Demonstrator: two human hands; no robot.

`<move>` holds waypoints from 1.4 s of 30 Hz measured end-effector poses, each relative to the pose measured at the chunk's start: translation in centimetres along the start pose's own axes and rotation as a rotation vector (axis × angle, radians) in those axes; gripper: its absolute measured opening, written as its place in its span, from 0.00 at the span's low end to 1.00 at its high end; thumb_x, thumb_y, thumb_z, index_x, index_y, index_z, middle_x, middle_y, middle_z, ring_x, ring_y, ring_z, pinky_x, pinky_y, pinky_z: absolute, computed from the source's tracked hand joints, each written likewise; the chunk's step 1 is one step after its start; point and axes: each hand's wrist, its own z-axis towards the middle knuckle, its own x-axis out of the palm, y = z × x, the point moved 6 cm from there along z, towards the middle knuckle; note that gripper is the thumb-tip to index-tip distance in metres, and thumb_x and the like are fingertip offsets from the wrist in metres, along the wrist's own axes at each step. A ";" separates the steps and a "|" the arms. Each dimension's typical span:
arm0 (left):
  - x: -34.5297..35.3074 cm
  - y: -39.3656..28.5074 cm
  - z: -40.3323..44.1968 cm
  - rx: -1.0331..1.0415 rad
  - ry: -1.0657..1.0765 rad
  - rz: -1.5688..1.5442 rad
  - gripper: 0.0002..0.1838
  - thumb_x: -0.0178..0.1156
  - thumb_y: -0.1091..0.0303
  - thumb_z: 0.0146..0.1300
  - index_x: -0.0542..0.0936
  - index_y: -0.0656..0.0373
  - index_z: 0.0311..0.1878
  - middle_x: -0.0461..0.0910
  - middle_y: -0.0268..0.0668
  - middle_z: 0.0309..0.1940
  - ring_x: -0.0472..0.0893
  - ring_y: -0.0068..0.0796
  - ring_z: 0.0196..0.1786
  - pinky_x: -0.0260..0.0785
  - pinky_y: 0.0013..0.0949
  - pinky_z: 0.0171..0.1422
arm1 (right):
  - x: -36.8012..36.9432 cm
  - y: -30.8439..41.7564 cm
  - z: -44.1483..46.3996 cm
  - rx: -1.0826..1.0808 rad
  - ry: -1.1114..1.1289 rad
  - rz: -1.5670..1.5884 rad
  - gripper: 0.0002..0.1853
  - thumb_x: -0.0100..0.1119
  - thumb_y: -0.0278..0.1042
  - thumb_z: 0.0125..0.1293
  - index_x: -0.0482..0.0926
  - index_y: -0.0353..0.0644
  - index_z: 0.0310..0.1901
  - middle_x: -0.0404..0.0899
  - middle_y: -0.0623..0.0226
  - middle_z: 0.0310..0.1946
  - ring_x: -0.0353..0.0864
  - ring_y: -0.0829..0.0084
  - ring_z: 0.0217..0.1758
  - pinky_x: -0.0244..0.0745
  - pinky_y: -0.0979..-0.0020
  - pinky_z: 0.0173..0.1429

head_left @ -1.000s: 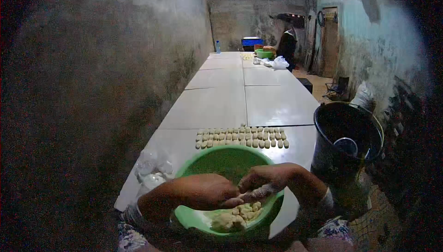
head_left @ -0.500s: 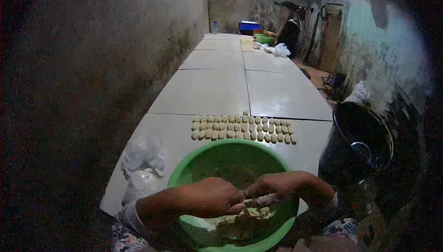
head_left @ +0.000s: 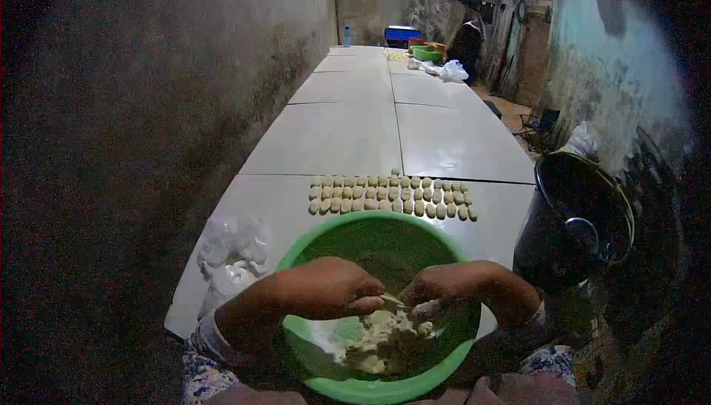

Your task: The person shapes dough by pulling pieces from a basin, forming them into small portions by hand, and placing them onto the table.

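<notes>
Both hands are over a large green basin [head_left: 437,389] at the table's near end. My left hand [head_left: 333,286] and my right hand [head_left: 444,285] pinch opposite ends of a small pale strip of dough [head_left: 392,300], with their fingertips close together. Below them, a lumpy, torn mass of dough [head_left: 378,342] lies in the basin. Several rows of small oval dough pieces [head_left: 392,194] are lined up on the white table [head_left: 326,138] just beyond the rim. The fingers partly hide the strip's ends.
A clear plastic bag [head_left: 233,249] with white contents sits left of the basin. At right stands a black bucket [head_left: 552,234]. A person in dark clothing [head_left: 465,49] is at the far end, near a green bowl [head_left: 426,53] and a white bag [head_left: 453,71]. A wall [head_left: 185,108] runs along the left.
My hands have drawn slightly apart, and the strip between the fingertips and more of the dough below now show. The view has tilted a little, so the table and basin appear higher.
</notes>
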 end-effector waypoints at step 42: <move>0.3 1.2 1.4 0.205 -0.061 -0.292 0.17 0.47 0.58 0.69 0.73 0.63 0.48 0.78 0.52 0.40 0.78 0.50 0.44 0.68 0.42 0.49 | -2.2 2.3 0.4 0.043 -0.430 -0.412 0.12 0.57 0.45 0.62 0.78 0.46 0.38 0.79 0.56 0.27 0.79 0.52 0.28 0.72 0.55 0.32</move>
